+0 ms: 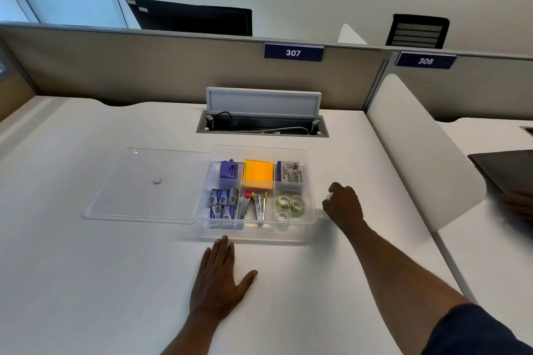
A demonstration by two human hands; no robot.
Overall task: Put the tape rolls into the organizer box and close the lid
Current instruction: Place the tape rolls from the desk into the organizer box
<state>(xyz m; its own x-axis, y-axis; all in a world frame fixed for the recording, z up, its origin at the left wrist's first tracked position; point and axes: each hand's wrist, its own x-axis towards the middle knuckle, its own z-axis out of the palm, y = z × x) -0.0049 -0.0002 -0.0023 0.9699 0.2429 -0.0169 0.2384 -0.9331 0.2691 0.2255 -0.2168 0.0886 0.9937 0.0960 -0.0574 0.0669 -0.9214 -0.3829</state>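
The clear organizer box (pixel 311 181) stands open on the white desk. Three clear tape rolls (pixel 291 204) lie in its front right compartment. Its clear lid (pixel 138 199) lies flat on the desk, touching the box's left side. My right hand (pixel 344 206) hovers just right of the box, fingers curled around a small pale tape roll (pixel 328 196) that is mostly hidden. In front of the box, my left hand (pixel 219 277) rests flat on the desk with fingers spread and nothing in it.
The other compartments hold a purple sharpener, orange sticky notes (pixel 258 173), a staples carton, small blue boxes and staple removers. An open cable hatch (pixel 262 124) sits behind the box. A white divider (pixel 418 153) bounds the desk on the right; another person's hand (pixel 519 204) shows beyond it.
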